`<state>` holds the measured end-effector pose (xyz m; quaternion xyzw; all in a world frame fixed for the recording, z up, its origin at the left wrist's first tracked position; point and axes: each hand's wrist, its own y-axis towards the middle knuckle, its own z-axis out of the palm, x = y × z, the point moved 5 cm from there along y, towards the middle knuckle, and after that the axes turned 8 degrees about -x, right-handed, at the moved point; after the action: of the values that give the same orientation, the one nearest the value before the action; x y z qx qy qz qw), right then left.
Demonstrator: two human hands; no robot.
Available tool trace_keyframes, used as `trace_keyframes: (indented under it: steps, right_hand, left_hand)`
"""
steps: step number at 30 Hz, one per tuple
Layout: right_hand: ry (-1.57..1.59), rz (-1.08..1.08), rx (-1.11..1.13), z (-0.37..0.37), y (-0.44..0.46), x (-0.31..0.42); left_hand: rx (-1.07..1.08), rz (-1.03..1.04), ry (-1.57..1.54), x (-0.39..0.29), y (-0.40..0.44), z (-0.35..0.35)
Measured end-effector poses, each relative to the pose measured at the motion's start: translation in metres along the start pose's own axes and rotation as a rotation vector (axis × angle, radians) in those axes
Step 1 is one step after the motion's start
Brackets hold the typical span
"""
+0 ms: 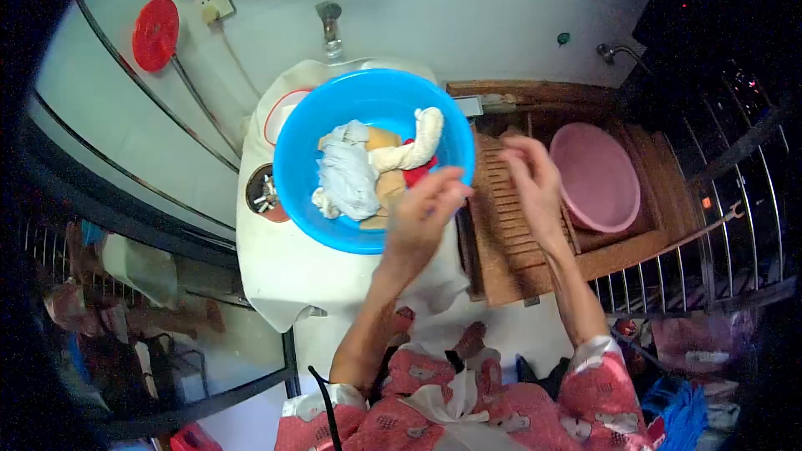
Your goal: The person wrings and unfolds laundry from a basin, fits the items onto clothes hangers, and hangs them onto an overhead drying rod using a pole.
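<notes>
My left hand (423, 214) is raised over the right front rim of a blue basin (288, 167), its fingers bent and partly blurred; whether anything is in them is hidden. To the right, above the ribbed brown washboard (503, 225), my right hand (535, 182) hangs with its fingers apart and nothing in them. Inside the basin lie a pale bluish-white cloth (347, 174), a twisted cream cloth (426, 135), a red cloth (418, 170) partly covered, and tan cloth (389, 187) beneath.
The basin stands on a white surface (284, 276) below a tap (332, 29). A pink basin (595, 177) sits in the brown sink on the right. A small dish (267, 194) is left of the blue basin; metal railings line the right side.
</notes>
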<state>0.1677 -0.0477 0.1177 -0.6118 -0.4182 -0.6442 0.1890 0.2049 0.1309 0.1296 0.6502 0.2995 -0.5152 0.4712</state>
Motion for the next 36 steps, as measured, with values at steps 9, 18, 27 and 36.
trace_keyframes:
  steps: [9, 18, 27, 36]
  right_hand:
    - [-1.02, -0.593, 0.549, 0.255, -0.04, -0.011]
    - [-0.314, 0.097, 0.398, 0.193, 0.037, 0.01]
    - [-0.351, -0.341, 0.299, 0.137, -0.064, 0.092]
    - [0.064, 0.171, 0.011, 0.006, -0.107, 0.046]
  left_hand:
    - [-0.508, -0.067, -0.145, 0.012, 0.02, -0.18]
    - [-0.159, -0.47, -0.449, 0.054, 0.013, -0.168]
    - [0.028, -0.543, -1.123, 0.043, 0.031, -0.086]
    - [0.33, -0.592, -1.217, 0.002, -0.008, -0.011]
